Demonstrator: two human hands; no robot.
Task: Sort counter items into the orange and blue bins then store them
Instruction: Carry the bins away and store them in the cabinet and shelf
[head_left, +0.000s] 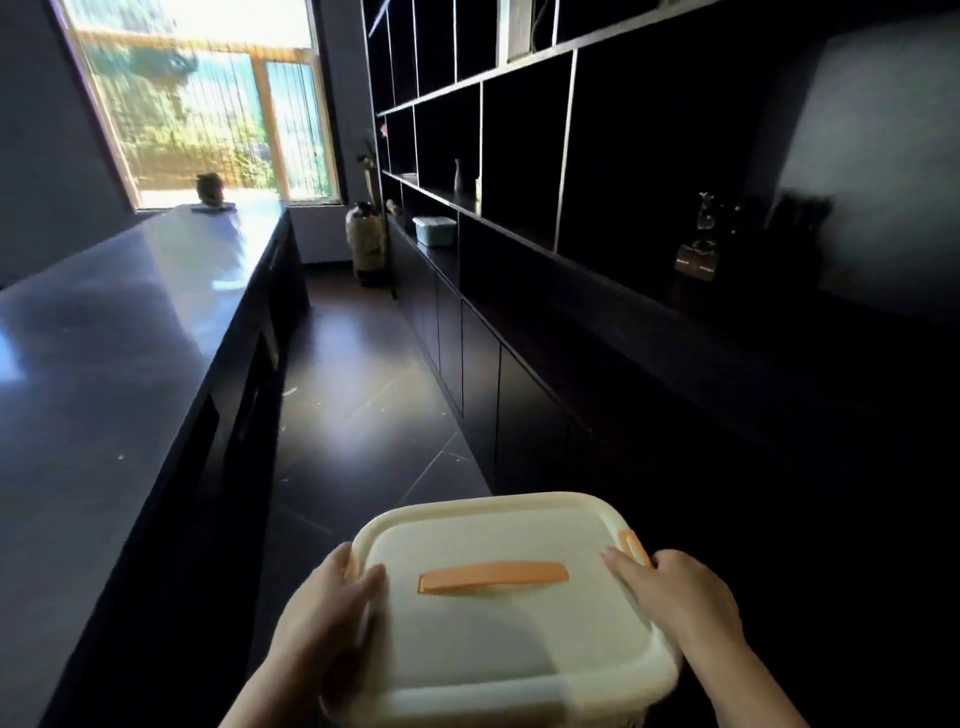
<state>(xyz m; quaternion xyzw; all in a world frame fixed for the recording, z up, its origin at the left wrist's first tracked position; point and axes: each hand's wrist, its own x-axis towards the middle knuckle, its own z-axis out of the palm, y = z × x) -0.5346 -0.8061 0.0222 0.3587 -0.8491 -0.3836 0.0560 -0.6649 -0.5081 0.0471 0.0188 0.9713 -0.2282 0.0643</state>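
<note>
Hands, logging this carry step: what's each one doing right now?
Left hand: grips the orange bin at its left edge.
Right hand: grips its right edge.

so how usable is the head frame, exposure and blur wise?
Head view: window blown out and hazy, glare streaks across the counter; shelving on the right nearly black, detail lost. Wide-angle bend at the edges. Left hand motion-blurred, right hand sharper; both grip the cream bin with the orange handle, which is well lit.
</note>
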